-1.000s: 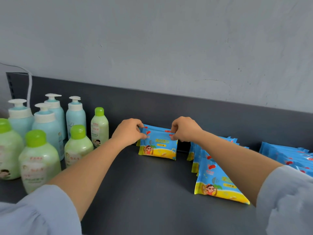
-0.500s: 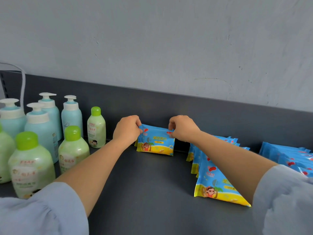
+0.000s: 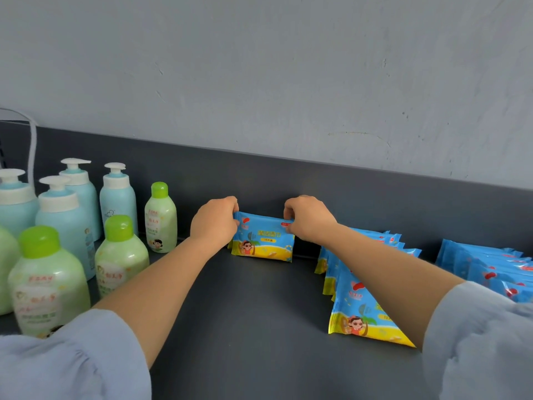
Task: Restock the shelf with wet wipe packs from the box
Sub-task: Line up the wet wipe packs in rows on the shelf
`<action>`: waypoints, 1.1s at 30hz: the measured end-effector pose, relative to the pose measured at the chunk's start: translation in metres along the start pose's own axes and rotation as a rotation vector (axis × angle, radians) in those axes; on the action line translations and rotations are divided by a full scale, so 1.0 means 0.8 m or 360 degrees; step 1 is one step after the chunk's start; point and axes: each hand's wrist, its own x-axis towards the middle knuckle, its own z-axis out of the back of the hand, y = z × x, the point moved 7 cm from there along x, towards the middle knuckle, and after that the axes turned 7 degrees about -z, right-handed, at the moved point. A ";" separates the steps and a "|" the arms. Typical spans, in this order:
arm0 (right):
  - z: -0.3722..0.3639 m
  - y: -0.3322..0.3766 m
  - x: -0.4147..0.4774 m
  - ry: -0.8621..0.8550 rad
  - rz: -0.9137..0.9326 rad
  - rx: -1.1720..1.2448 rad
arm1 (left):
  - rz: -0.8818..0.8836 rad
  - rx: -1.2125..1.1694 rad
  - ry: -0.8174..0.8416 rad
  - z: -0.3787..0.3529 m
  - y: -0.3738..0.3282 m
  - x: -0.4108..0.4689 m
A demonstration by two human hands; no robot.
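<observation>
Since a second ago the wet wipe pack (image 3: 264,241) has been eased a little toward the rear panel (image 3: 375,192), both hands being kept on its upper corners, and the bottles (image 3: 49,284) are now seen nearer the left edge of the view.

Nearest, two pale blue sleeves (image 3: 66,359) are seen at 7 and 5 o'clock, with bare forearms reaching toward 12 o'clock over the dark grey shelf (image 3: 245,327); a filed row of packs (image 3: 360,301) is stood at 3 o'clock under the right forearm, with a second row (image 3: 490,267) well apart beyond it; the bottles are grouped at 9 o'clock.

At 12 o'clock the pack is held upright, printed face toward the camera, its long axis run from 9 to 3 o'clock, its lower edge apparently touching the shelf; it lies directly between the hands, neither being nearer. The upper left corner is pinched by the curled fingers and thumb of the left hand (image 3: 215,223); the upper right corner is pinched likewise by the right hand (image 3: 308,219).

Another pack's edge is glimpsed just behind at the lower left; whether it is gripped too cannot be told. The pack is judged just short of the rear panel, so only release remains; bare shelf is left on either side. Above the panel, a grey wall (image 3: 288,67) is seen; the box is not in view.
</observation>
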 end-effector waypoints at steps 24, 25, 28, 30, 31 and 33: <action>0.062 -0.012 -0.072 -0.0232 -0.0057 -0.0264 | -0.0449 0.0250 -0.0064 0.048 -0.082 -0.019; 0.068 -0.017 -0.080 -0.0249 -0.0073 -0.0273 | -0.0475 0.0265 -0.0064 0.051 -0.091 -0.020; 0.088 -0.040 -0.109 -0.0288 -0.0137 -0.0294 | -0.0555 0.0303 -0.0053 0.056 -0.125 -0.027; 0.103 -0.060 -0.133 -0.0323 -0.0197 -0.0297 | -0.0609 0.0283 -0.0057 0.061 -0.153 -0.035; 0.112 -0.072 -0.147 -0.0341 -0.0228 -0.0294 | -0.0640 0.0269 -0.0063 0.063 -0.169 -0.040; 0.129 -0.098 -0.177 -0.0367 -0.0296 -0.0290 | -0.0700 0.0235 -0.0070 0.067 -0.205 -0.053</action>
